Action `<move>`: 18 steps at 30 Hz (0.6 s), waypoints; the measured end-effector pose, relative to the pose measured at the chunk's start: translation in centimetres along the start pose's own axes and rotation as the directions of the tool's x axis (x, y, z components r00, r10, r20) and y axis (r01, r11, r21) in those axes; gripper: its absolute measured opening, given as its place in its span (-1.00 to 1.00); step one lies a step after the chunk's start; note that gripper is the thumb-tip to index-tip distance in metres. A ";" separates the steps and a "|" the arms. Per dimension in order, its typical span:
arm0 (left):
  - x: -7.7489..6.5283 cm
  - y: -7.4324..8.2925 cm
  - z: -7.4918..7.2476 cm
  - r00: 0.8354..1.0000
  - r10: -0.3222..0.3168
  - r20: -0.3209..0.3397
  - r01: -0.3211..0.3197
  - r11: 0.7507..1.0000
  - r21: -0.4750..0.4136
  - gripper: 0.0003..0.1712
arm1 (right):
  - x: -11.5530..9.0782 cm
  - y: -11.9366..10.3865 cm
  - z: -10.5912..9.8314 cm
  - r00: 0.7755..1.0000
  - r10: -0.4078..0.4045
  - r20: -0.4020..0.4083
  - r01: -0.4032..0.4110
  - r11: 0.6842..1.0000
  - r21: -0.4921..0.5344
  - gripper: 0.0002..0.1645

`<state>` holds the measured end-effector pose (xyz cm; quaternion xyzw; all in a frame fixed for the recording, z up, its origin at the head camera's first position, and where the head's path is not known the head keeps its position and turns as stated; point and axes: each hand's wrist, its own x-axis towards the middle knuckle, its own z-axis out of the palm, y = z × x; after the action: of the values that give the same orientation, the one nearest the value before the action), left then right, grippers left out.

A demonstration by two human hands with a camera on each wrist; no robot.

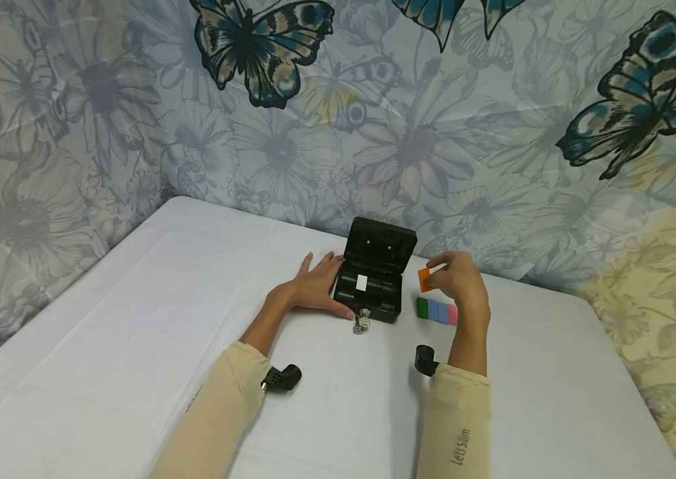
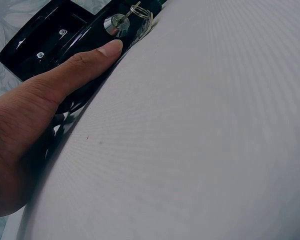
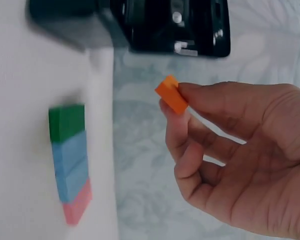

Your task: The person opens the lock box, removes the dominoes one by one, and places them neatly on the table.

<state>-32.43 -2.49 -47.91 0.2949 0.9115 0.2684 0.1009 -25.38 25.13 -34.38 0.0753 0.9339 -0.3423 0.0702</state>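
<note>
A black metal cash box [image 1: 384, 307] stands on the table with its lid [image 1: 381, 243] raised. My left hand [image 1: 316, 285] rests against the box's left side, fingers spread and thumb along the front beside the lock [image 2: 116, 25]. A key on a ring [image 1: 362, 322] hangs from that lock. Inside the box lies a small white piece [image 1: 361, 283]. Right of the box, my right hand [image 1: 460, 279] pinches an orange block [image 3: 172, 94] between thumb and fingers, above the table. Below it, a green block [image 3: 67, 123], blue blocks [image 3: 70, 165] and a pink block [image 3: 77, 202] form a row.
The white table [image 1: 194, 266] meets a butterfly-patterned cloth [image 1: 290, 153] at its back edge. Black wrist cameras [image 1: 426, 360] jut from both sleeves over the table. The raised lid stands near the back edge.
</note>
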 end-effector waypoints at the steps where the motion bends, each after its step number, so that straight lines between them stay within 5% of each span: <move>1: -0.1 0.0 -0.1 1.000 0.000 0.000 0.000 1.000 -0.004 0.52 | 0.0 0.4 -0.2 1.000 0.004 -0.001 -0.004 1.000 0.001 -0.46; 18: -0.2 0.3 -0.2 1.000 0.001 -0.001 -0.001 1.000 -0.007 0.50 | -0.9 6.7 -2.7 0.974 0.222 -0.042 -0.224 0.974 -0.043 -0.45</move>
<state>-32.20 -2.52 -47.57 0.2949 0.9105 0.2718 0.1012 -23.50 31.91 -36.39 0.1844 0.9285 -0.3087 0.0928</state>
